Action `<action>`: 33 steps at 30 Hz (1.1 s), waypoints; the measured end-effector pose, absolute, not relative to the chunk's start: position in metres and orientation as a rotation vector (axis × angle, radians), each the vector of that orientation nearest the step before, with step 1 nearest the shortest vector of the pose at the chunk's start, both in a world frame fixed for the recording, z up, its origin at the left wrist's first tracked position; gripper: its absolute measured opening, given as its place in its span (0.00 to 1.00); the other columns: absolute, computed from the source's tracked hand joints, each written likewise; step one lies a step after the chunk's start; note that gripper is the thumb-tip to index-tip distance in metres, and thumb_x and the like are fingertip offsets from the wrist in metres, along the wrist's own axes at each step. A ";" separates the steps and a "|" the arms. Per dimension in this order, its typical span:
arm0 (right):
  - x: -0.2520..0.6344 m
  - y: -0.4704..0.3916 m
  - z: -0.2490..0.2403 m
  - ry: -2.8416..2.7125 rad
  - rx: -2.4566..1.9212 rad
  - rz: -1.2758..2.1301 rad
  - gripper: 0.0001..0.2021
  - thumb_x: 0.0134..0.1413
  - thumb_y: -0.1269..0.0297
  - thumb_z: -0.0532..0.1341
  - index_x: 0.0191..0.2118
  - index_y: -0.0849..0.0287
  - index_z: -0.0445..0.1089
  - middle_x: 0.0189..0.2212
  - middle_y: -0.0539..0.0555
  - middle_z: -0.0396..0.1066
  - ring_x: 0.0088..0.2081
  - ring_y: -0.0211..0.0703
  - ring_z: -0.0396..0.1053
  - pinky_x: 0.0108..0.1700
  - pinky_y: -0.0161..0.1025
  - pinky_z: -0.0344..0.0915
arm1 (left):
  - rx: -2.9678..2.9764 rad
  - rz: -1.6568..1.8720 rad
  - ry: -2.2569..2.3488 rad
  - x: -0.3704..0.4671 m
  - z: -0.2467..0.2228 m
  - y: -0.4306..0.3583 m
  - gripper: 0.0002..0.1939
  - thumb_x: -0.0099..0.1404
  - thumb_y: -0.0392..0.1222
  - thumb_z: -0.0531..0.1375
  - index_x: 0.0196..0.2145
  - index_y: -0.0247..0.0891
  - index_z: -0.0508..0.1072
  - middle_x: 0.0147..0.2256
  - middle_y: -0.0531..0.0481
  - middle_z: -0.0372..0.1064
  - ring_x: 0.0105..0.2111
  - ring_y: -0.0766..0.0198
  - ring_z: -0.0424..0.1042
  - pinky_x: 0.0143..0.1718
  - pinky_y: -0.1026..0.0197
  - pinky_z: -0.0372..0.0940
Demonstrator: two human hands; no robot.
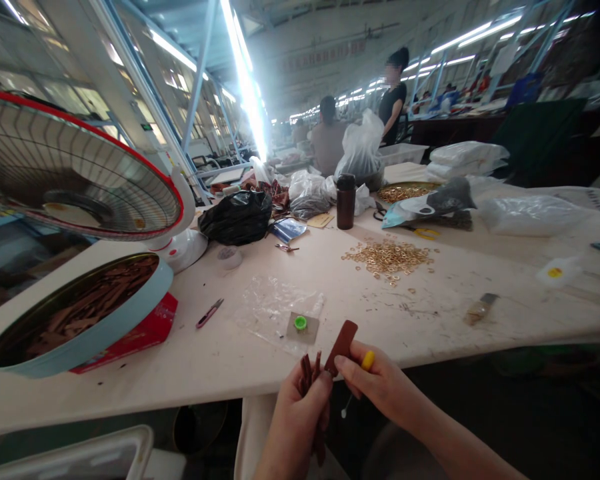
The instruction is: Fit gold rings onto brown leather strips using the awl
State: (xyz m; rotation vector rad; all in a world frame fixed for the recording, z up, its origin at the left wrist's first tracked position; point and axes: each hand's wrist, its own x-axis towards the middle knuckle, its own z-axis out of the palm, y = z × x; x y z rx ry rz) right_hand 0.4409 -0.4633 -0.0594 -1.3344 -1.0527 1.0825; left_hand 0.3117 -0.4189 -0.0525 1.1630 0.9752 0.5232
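My left hand (305, 407) is closed around several narrow brown leather strips (307, 373) whose ends stick out above and below the fist. In my right hand (370, 377), thumb and fingers pinch a wider brown leather strip (344, 343), its lower end meeting the left thumb. A tool's yellow handle (367, 361) also pokes out of the right hand, with a thin shaft and pale tip below; its kind is unclear. Just beyond the hands lies a grey square plate (307, 331) bearing a small green round cap (300, 323).
A round tin (130, 313) of brown strips rests on a red box (155, 327) at left, below a fan (175, 193). Thread snips (210, 313), gold-coloured metal rings (387, 259), a dark bottle (346, 207) and a black bag (237, 217) are on the table. Two people are beyond.
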 end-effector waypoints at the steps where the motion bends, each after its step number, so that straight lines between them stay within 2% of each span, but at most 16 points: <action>1: 0.441 -0.463 -0.059 -1.048 -1.336 1.083 0.14 0.52 0.53 0.54 0.25 0.59 0.58 0.15 0.43 0.52 0.17 0.33 0.49 0.19 0.30 0.46 | 1.163 0.519 0.975 0.311 -0.053 -0.419 0.10 0.56 0.46 0.57 0.29 0.35 0.65 0.13 0.61 0.52 0.14 0.74 0.49 0.14 0.70 0.43; 9: 0.437 -0.462 -0.058 -1.018 -1.213 1.217 0.12 0.47 0.56 0.59 0.28 0.61 0.62 0.17 0.44 0.53 0.19 0.31 0.48 0.19 0.29 0.46 | 1.120 0.620 1.008 0.309 -0.054 -0.418 0.13 0.51 0.48 0.62 0.29 0.36 0.68 0.12 0.61 0.53 0.12 0.74 0.50 0.12 0.71 0.46; 15: 0.435 -0.456 -0.067 -1.009 -1.134 1.262 0.13 0.51 0.55 0.58 0.31 0.63 0.65 0.18 0.45 0.55 0.18 0.31 0.49 0.19 0.29 0.47 | 1.135 0.667 1.005 0.307 -0.057 -0.416 0.10 0.51 0.46 0.62 0.26 0.38 0.70 0.13 0.60 0.54 0.11 0.73 0.51 0.10 0.69 0.47; 20: 0.433 -0.452 -0.063 -0.996 -1.162 1.283 0.12 0.49 0.57 0.59 0.31 0.63 0.66 0.18 0.45 0.56 0.19 0.31 0.49 0.20 0.29 0.48 | 1.163 0.650 1.001 0.305 -0.060 -0.411 0.07 0.52 0.44 0.62 0.25 0.38 0.69 0.13 0.60 0.54 0.11 0.74 0.50 0.11 0.69 0.48; 25: 0.428 -0.449 -0.057 -0.951 -1.165 1.324 0.10 0.48 0.60 0.59 0.31 0.63 0.67 0.18 0.44 0.53 0.19 0.31 0.46 0.19 0.29 0.45 | 1.142 0.645 0.988 0.303 -0.063 -0.409 0.07 0.52 0.44 0.61 0.25 0.38 0.69 0.13 0.60 0.54 0.11 0.74 0.50 0.11 0.70 0.47; 33: 0.426 -0.450 -0.065 -0.937 -1.177 1.265 0.08 0.45 0.66 0.57 0.31 0.63 0.70 0.19 0.46 0.58 0.18 0.30 0.45 0.20 0.28 0.49 | 1.071 0.727 1.019 0.313 -0.074 -0.413 0.08 0.48 0.44 0.63 0.24 0.39 0.71 0.11 0.60 0.54 0.14 0.68 0.60 0.13 0.69 0.54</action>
